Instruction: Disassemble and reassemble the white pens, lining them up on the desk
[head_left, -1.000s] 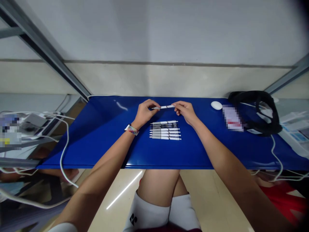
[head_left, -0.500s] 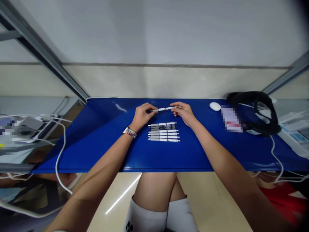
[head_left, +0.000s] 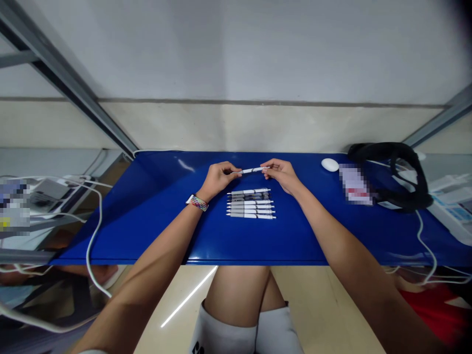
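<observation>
- A bare left hand point(head_left: 217, 179), at eleven o'clock from the pen row, has thumb and fingers clamped on one end of a slim white plastic pen point(head_left: 253, 170) with dark markings.
- A bare right hand point(head_left: 280, 175), at one o'clock, has its fingertips closed on the pen's other end.
- The pen spans the hands, roughly level, at twelve o'clock from a neat row of slim white, grey and black pens point(head_left: 254, 203); whether it touches the glossy blue tabletop point(head_left: 295, 236) cannot be told.
- A smooth white oval object point(head_left: 330, 164) sits at two o'clock.
- The step in hand appears to be handling one pen, separate from the row.
- Any next move seems to call for light, matched pinches, lest the pen pivot.
</observation>
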The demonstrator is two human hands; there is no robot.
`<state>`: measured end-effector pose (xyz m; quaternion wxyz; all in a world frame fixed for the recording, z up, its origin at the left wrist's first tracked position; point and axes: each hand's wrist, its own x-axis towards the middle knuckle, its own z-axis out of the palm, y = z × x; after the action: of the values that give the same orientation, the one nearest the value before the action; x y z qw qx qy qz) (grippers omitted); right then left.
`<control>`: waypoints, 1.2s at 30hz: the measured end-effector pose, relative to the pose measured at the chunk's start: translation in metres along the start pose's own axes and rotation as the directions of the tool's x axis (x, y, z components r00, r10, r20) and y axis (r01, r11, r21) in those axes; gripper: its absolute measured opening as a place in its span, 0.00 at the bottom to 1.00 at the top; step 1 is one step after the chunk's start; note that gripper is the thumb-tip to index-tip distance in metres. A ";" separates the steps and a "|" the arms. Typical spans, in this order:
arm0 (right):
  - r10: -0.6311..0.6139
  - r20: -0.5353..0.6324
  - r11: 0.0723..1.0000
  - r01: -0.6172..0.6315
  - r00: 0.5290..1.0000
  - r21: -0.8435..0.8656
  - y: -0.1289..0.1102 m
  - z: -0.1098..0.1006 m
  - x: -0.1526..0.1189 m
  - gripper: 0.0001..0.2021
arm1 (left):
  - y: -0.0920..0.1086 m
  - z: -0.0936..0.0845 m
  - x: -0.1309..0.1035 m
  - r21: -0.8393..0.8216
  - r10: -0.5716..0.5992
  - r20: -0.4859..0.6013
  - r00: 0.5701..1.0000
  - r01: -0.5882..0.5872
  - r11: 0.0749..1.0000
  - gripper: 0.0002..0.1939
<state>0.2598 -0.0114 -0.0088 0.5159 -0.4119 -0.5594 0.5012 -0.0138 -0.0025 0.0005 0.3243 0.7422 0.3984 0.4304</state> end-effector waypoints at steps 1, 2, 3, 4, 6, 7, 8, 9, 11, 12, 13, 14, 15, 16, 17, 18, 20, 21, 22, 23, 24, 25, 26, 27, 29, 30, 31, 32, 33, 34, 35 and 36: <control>-0.009 0.005 1.000 0.009 1.000 -0.002 0.000 0.000 0.000 0.17 | -0.001 0.000 0.000 -0.020 -0.020 0.006 1.000 0.020 1.000 0.11; -0.018 0.011 1.000 0.018 1.000 -0.004 0.001 -0.001 -0.001 0.17 | -0.002 0.000 0.000 -0.042 -0.042 0.010 0.999 0.042 0.998 0.11; -0.027 0.018 1.000 0.027 0.999 -0.005 0.001 -0.001 -0.001 0.16 | -0.003 0.000 0.001 -0.067 -0.064 0.015 0.998 0.065 0.996 0.12; -0.034 0.022 0.999 0.035 0.999 -0.006 0.001 -0.001 -0.002 0.16 | -0.003 0.000 0.001 -0.090 -0.086 0.019 0.996 0.087 0.992 0.13; -0.041 0.028 0.999 0.041 0.999 -0.008 0.000 -0.001 -0.003 0.17 | -0.004 -0.001 0.001 -0.130 -0.125 0.032 0.992 0.128 0.983 0.14; -0.043 0.029 0.999 0.043 0.999 -0.009 0.000 -0.001 -0.003 0.17 | -0.004 -0.001 0.001 -0.147 -0.140 0.043 0.989 0.145 0.978 0.14; -0.044 0.029 0.999 0.044 0.999 -0.011 -0.001 0.000 -0.003 0.17 | -0.003 -0.001 0.001 -0.159 -0.152 0.058 0.987 0.159 0.974 0.14; -0.045 0.028 0.999 0.045 0.999 -0.014 -0.001 0.000 -0.003 0.17 | -0.003 -0.002 0.001 -0.163 -0.158 0.073 0.985 0.168 0.972 0.15; -0.047 0.026 0.999 0.047 0.999 -0.016 -0.002 0.000 -0.003 0.17 | -0.001 -0.003 0.001 -0.160 -0.161 0.098 0.982 0.175 0.972 0.15; -0.047 0.023 0.999 0.048 0.999 -0.011 -0.002 0.000 -0.002 0.17 | -0.001 -0.003 0.002 -0.158 -0.161 0.107 0.981 0.177 0.971 0.14; -0.047 0.021 0.999 0.047 0.999 -0.003 -0.003 0.000 -0.002 0.17 | 0.000 -0.004 0.002 -0.161 -0.163 0.110 0.980 0.180 0.970 0.14; -0.045 0.018 0.999 0.045 0.999 0.006 -0.003 0.001 -0.002 0.17 | 0.000 -0.004 0.002 -0.171 -0.166 0.109 0.980 0.183 0.968 0.14; -0.042 0.014 0.999 0.041 0.999 0.016 -0.003 0.001 -0.002 0.17 | 0.000 -0.005 0.003 -0.183 -0.170 0.107 0.980 0.187 0.965 0.15; -0.034 0.012 0.999 0.034 0.999 0.025 -0.004 0.001 -0.002 0.17 | 0.000 -0.005 0.003 -0.194 -0.174 0.104 0.979 0.192 0.962 0.15; -0.023 0.012 0.999 0.023 1.000 0.034 -0.004 0.002 -0.002 0.17 | 0.000 -0.005 0.004 -0.199 -0.177 0.099 0.979 0.194 0.961 0.16; -0.011 0.014 0.999 0.010 1.000 0.041 -0.004 0.002 -0.003 0.18 | 0.000 -0.005 0.004 -0.198 -0.178 0.092 0.980 0.193 0.961 0.16; 0.004 0.014 0.999 -0.004 1.000 0.045 -0.004 0.002 -0.003 0.18 | -0.001 -0.004 0.004 -0.177 -0.173 0.074 0.982 0.184 0.967 0.18; 0.005 0.014 0.999 -0.005 1.000 0.041 -0.005 0.003 -0.003 0.18 | -0.001 -0.004 0.004 -0.161 -0.169 0.062 0.984 0.177 0.971 0.20; 0.003 0.014 0.999 -0.004 1.000 0.036 -0.004 0.003 -0.003 0.18 | -0.001 -0.004 0.004 -0.142 -0.168 0.050 0.985 0.173 0.975 0.22; 0.003 0.014 0.999 -0.004 1.000 0.032 -0.004 0.003 -0.003 0.18 | -0.002 -0.003 0.004 -0.122 -0.170 0.041 0.985 0.174 0.977 0.26; 0.007 0.015 1.000 -0.007 1.000 0.031 -0.004 0.003 -0.003 0.18 | -0.002 -0.003 0.004 -0.106 -0.176 0.033 0.984 0.178 0.978 0.29; 0.014 0.015 0.999 -0.014 1.000 0.034 -0.004 0.003 -0.003 0.18 | -0.002 -0.003 0.004 -0.096 -0.178 0.031 0.984 0.180 0.979 0.32; 0.022 0.011 0.999 -0.023 1.000 0.042 -0.004 0.003 -0.003 0.18 | -0.002 -0.003 0.004 -0.096 -0.172 0.025 0.985 0.174 0.980 0.33; 0.031 0.003 0.998 -0.031 1.000 0.052 -0.003 0.003 -0.002 0.18 | -0.001 -0.002 0.004 -0.099 -0.158 0.019 0.987 0.159 0.982 0.31; 0.046 -0.016 0.996 -0.045 0.999 0.074 -0.003 0.003 -0.001 0.19 | -0.001 -0.003 0.004 -0.117 -0.098 0.010 0.995 0.098 0.988 0.23; 0.054 -0.025 0.995 -0.051 0.998 0.085 -0.003 0.003 -0.001 0.19 | 0.000 -0.003 0.004 -0.125 -0.065 -0.001 0.998 0.065 0.990 0.21; 0.062 -0.033 0.994 -0.058 0.998 0.094 -0.004 0.003 -0.001 0.19 | 0.000 -0.003 0.004 -0.120 -0.043 -0.014 0.999 0.041 0.992 0.21; 0.071 -0.037 0.993 -0.067 0.997 0.102 -0.004 0.003 -0.001 0.20 | 0.001 -0.003 0.004 -0.103 -0.036 -0.027 0.999 0.033 0.994 0.19; 0.079 -0.038 0.991 -0.074 0.996 0.109 -0.005 0.003 -0.001 0.20 | 0.001 -0.003 0.005 -0.084 -0.041 -0.036 0.999 0.038 0.996 0.19; 0.086 -0.040 0.990 -0.081 0.995 0.117 -0.006 0.003 -0.001 0.20 | 0.000 -0.003 0.005 -0.074 -0.056 -0.049 0.997 0.052 0.996 0.23; 0.091 -0.041 0.988 -0.086 0.995 0.125 -0.006 0.003 -0.001 0.19 | 0.000 -0.003 0.005 -0.072 -0.074 -0.059 0.995 0.070 0.995 0.27; 0.095 -0.042 0.987 -0.088 0.995 0.134 -0.007 0.004 -0.001 0.19 | 0.000 -0.003 0.005 -0.080 -0.087 -0.069 0.994 0.081 0.993 0.27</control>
<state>0.2566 -0.0141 -0.0019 0.5317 -0.4142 -0.4931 0.5501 -0.0150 0.0027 0.0034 0.3559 0.6955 0.4238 0.4583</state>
